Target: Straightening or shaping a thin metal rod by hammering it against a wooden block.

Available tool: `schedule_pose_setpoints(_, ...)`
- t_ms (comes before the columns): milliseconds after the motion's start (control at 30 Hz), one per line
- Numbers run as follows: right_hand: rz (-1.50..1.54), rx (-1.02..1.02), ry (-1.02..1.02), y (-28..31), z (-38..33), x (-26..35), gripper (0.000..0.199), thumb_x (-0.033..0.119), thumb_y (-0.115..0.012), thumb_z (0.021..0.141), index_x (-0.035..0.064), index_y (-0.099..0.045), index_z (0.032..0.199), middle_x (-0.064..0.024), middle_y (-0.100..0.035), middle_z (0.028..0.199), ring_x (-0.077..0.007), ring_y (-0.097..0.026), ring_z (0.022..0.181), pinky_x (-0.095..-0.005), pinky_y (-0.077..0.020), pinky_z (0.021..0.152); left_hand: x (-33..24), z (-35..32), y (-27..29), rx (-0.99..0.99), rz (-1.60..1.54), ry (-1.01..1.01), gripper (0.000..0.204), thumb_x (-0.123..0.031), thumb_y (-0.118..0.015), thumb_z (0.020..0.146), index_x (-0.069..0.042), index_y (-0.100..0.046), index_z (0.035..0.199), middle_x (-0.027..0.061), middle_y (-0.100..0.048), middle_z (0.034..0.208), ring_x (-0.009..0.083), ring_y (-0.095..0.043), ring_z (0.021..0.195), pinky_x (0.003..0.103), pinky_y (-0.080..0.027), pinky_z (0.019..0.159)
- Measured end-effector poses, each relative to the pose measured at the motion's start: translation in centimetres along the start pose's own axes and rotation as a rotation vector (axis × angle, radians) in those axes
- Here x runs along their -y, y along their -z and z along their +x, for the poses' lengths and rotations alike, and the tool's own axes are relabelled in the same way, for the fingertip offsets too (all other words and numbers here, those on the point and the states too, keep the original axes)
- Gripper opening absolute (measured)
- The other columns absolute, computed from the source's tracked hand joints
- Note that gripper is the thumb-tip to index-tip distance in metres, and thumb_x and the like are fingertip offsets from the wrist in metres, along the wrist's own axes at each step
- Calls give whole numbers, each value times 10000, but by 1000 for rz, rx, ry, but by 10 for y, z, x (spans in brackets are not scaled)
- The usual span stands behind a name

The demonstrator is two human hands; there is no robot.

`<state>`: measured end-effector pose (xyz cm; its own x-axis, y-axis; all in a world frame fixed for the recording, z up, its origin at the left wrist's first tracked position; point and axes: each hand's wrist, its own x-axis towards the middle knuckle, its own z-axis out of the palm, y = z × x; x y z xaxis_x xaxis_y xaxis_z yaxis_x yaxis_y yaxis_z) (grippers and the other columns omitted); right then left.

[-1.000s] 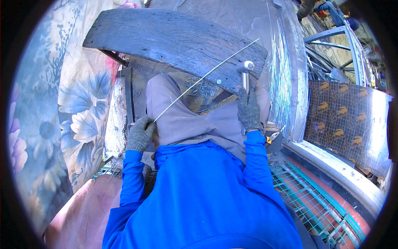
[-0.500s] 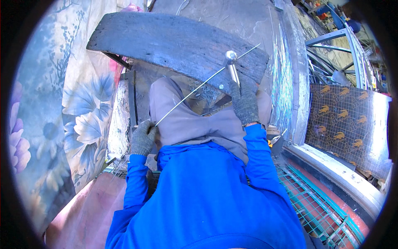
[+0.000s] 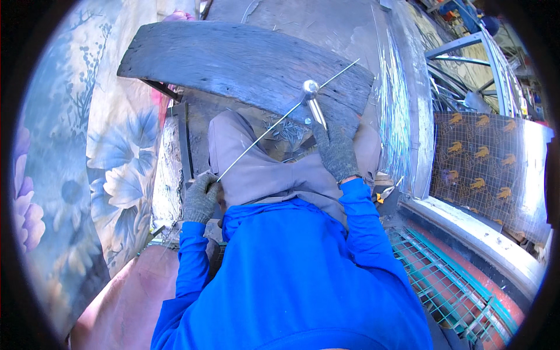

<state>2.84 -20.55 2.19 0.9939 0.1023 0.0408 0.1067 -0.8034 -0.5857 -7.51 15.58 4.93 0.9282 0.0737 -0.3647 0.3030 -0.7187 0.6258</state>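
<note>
My left hand [image 3: 200,198], in a grey knitted glove, is closed on the lower end of a thin straight metal rod [image 3: 256,143] beside my left thigh. The rod slants up to the right across my lap, its far end over a dark wooden plank bench [image 3: 233,61]. My right hand [image 3: 336,153], gloved alike, is wrapped round the handle of a steel hammer [image 3: 315,109] above my right thigh. Its shiny rounded head points away from me, and in this view overlaps the rod; whether they touch I cannot tell.
Short cut metal pieces [image 3: 286,129] lie heaped between my knees. Long thin rods [image 3: 394,111] lie bundled at the right, near a yellow-handled tool [image 3: 382,195]. Floral cloth [image 3: 125,181] hangs at the left. Green wire mesh [image 3: 431,268] and a brown patterned sheet [image 3: 475,169] stand right.
The hammer in my right hand has swung a little left and nearer to me, its head now lying over the rod in view. My left hand keeps its hold on the rod.
</note>
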Motion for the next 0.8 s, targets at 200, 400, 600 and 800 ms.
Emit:
schedule_pose_setpoints(200,-213,-37,51,10,3,-2,424,78,-566,898,40,-515,1317,-264,-584,1124,-426,-637,930,-481,-530,765,14,-5,1,-35,29,-22,157,-155,-630,882,-47,-651,994,171,-665,892,303,-660,829,386,-509,756)
schedule_pose_setpoints(400,-60,-169,-8,-4,12,-28,438,395,-519,978,-32,-595,1035,-304,-631,930,-488,-611,883,-542,-480,733,14,-10,9,-14,68,17,163,-150,-632,883,-35,-644,997,182,-658,882,309,-654,819,398,-505,741)
schedule_pose_setpoints(600,-249,108,4,-6,10,-43,587,8,-563,830,119,-465,1397,-250,-545,1184,-413,-607,1009,-494,-536,735,26,-16,9,-17,87,13,171,-136,-644,881,-34,-655,1017,151,-673,902,246,-669,817,359,-519,758)
schedule_pose_setpoints(800,71,-253,-101,5,12,-10,402,383,-536,972,-10,-614,998,-287,-631,885,-476,-612,860,-535,-473,721,34,-22,12,-8,71,36,169,-162,-650,878,-38,-645,992,172,-662,882,295,-661,814,395,-510,734)
